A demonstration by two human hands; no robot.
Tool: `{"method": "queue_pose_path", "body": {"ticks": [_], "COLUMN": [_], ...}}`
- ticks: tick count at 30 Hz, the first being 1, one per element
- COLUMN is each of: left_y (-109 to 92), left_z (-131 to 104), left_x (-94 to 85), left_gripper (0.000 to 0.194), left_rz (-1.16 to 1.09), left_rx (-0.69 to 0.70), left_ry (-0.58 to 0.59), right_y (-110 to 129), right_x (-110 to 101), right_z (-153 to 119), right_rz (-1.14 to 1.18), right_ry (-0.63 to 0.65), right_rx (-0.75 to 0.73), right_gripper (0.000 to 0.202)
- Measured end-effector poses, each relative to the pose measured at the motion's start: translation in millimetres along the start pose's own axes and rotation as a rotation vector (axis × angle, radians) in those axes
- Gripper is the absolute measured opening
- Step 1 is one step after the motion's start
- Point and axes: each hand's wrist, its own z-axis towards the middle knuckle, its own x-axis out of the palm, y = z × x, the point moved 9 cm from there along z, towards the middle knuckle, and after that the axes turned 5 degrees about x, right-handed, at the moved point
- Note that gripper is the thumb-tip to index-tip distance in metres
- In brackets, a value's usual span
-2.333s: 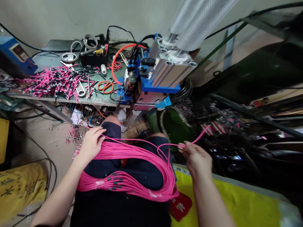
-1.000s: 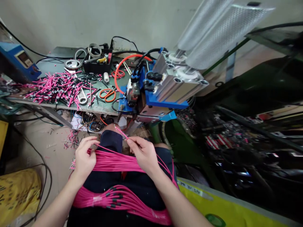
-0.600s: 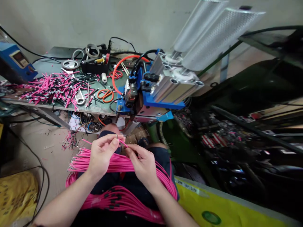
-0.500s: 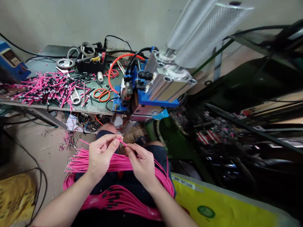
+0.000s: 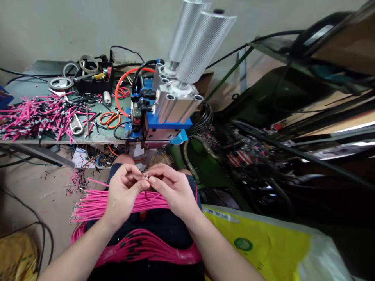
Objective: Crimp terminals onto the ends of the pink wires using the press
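Above my lap, my left hand and my right hand meet fingertip to fingertip. Both pinch the end of one pink cable, whose short, thin, pale tip stands up between the fingers; the rest of that cable is mostly hidden. Just beneath the hands a bundle of pink cables lies across my thighs, stripped or metal-tipped ends pointing left. Nearer my body, a second stretch of the pink bundle carries several black sleeves.
On the bench lie a heap of pink and black offcuts, orange-handled scissors and a black tool box. A pneumatic press stands at its right end. A yellow sack lies to my right, beside dark machinery.
My hands have come together, the right one moving left to meet the left fingertips. The cable between them has turned, its tip now upright. The camera view has swung slightly right.
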Motion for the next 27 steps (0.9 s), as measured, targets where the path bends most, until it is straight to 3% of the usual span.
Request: {"method": "queue_pose_path", "body": {"ticks": [7, 15, 19, 27], "left_y": [2.9, 2.4, -9.9, -26.6], "left_z": [-2.9, -3.2, -0.6, -1.0], "left_x": [15.5, 16.4, 19.8, 29.6], "left_gripper": [0.033, 0.028, 0.016, 0.018], "left_rz": [0.239, 0.318, 0.426, 0.619], "left_rx": [-0.037, -0.069, 0.017, 0.137], "left_ry": [0.159, 0.176, 0.203, 0.299], "right_y": [10.5, 12.9, 8.9, 9.2], "right_x": [-10.4, -14.0, -16.3, -15.1], "right_z": [-1.1, -0.4, 2.4, 3.5], "right_rz": [-0.18, -0.347, -0.329, -0.329], "right_ry": [-0.023, 0.048, 0.096, 0.207], "right_rx": [-0.049, 0.017, 0.116, 0.206], "right_gripper": [0.012, 0.013, 0.011, 0.01]}}
